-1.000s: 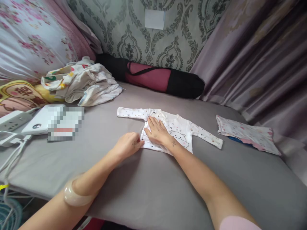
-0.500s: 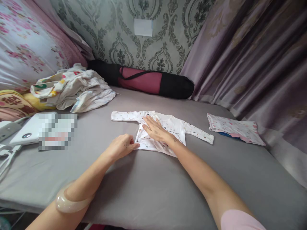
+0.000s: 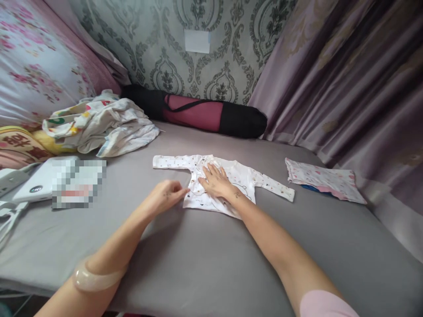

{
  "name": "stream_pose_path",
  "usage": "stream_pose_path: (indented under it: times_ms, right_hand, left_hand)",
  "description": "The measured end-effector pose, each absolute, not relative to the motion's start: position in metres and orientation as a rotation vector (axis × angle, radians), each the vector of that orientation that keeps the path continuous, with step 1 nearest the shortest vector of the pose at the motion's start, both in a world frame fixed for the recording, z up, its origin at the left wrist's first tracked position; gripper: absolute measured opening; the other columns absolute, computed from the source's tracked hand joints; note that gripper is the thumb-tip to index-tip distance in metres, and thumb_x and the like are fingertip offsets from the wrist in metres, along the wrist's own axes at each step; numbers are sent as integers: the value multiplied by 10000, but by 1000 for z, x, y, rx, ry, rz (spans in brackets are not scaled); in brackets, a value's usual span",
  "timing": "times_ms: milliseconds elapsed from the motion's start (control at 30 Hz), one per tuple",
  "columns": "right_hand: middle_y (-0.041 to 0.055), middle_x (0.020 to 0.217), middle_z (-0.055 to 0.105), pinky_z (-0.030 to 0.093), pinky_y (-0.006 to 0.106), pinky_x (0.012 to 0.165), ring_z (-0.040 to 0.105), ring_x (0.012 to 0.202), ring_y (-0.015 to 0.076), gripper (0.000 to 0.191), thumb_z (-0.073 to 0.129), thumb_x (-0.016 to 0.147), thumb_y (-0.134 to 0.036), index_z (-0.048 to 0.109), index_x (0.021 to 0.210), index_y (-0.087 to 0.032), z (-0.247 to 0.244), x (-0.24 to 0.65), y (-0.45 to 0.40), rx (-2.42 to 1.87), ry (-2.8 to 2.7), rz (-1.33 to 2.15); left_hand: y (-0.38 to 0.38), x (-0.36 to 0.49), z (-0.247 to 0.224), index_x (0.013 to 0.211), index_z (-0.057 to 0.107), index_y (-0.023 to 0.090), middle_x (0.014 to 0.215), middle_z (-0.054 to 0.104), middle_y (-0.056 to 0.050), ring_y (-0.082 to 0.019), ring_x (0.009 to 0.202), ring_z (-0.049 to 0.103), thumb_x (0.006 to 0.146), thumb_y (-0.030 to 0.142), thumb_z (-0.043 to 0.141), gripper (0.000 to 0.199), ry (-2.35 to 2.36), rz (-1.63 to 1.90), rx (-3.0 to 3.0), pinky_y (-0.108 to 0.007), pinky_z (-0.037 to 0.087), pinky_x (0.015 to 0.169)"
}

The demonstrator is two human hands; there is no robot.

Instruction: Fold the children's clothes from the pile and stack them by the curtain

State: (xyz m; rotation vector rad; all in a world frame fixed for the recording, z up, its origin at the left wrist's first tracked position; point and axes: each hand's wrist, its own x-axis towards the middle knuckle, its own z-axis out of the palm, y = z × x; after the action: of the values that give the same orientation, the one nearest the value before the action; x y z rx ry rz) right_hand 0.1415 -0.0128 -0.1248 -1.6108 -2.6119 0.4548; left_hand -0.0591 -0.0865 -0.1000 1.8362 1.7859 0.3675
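Note:
A small white baby shirt (image 3: 244, 178) with a scattered print and a bear outline lies spread on the grey bed sheet, both sleeves stretched out sideways. My right hand (image 3: 214, 181) rests flat on its front, fingers spread. At the shirt's left side edge is my left hand (image 3: 168, 194), its fingers curled and the thumb reaching the cloth. The fingertips look closed on that edge, though they are partly hidden. The shirt's lower right part is covered by my right forearm.
A folded printed cloth (image 3: 325, 179) lies to the right. Behind are a black and maroon long bag (image 3: 194, 113) and a heap of crumpled cloths (image 3: 109, 123). A white power bank (image 3: 42, 180) and cable sit at the left. Curtains (image 3: 317, 79) hang at the right.
My left hand has moved up from the shirt's lower left corner along its side edge. My right hand has shifted slightly down and right, its fingers spread wider.

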Motion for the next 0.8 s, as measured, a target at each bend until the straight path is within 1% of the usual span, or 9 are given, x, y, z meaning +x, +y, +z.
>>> stream_pose_path:
  times_ms: [100,167,200,300,400,467,633,733,800]
  right_hand:
    - [181,1459,478,82,527,1174,370,1389,297,569,209,1009,-418,559,1336,-111,-108,135,-1,-1584,-2613,392]
    - [161,1326,596,178,437,1166,483,1289,257,506,209,1007,-296,631,1224,-120,-103,126,11,-1570,-2584,318]
    - [156,1316,603,220,387,1151,495,1275,242,481,224,996,-245,626,1226,-114,-104,121,18,-1580,-2563,289]
    - [187,1468,462,232,347,1147,376,1385,258,488,275,974,-213,498,1370,-33,-116,106,34,-1700,-2461,246]
    - [217,1583,255,133,409,1188,190,1474,307,620,267,994,-342,310,1480,41,-135,95,40,-1844,-2335,271]
    - [208,1603,197,83,428,1198,133,1491,303,674,218,999,-403,252,1506,40,-144,93,39,-1880,-2300,302]
    - [195,1615,148,34,422,1202,95,1500,286,706,180,991,-430,218,1520,36,-149,94,36,-1890,-2283,329]
    - [204,1615,127,36,421,1202,77,1501,295,726,184,987,-442,198,1521,50,-148,95,36,-1907,-2254,338]
    - [207,1615,126,37,424,1202,77,1500,299,732,184,987,-448,195,1521,53,-148,95,36,-1903,-2246,338]
  left_hand:
    - [-58,-90,-99,825,624,181,844,685,-70,-223,803,619,843,482,492,329,2035,531,1738,-298,427,705]
    - [-34,-113,-102,949,628,159,992,689,-122,-263,934,627,846,450,500,334,2216,597,1680,-323,446,786]
    - [-22,-123,-105,1005,620,145,1063,678,-150,-284,1002,617,846,448,501,361,2308,629,1640,-337,448,822]
    - [8,-141,-115,1081,595,121,1170,644,-197,-328,1121,582,855,466,488,426,2440,627,1526,-363,447,867]
    - [26,-141,-124,988,614,133,1114,661,-208,-362,1113,586,839,475,496,391,2440,524,1482,-381,451,839]
    - [32,-136,-126,916,616,152,1023,679,-190,-370,1067,599,807,459,529,337,2432,493,1469,-383,454,794]
    - [34,-135,-119,785,572,191,769,636,-68,-258,861,621,739,330,553,147,2285,555,1509,-292,437,674]
    - [27,-141,-119,870,535,194,833,624,-43,-202,826,597,796,348,492,176,2243,764,1574,-264,428,666]
    - [20,-145,-122,921,515,198,877,621,-46,-199,846,589,839,371,458,200,2254,777,1633,-267,430,695]
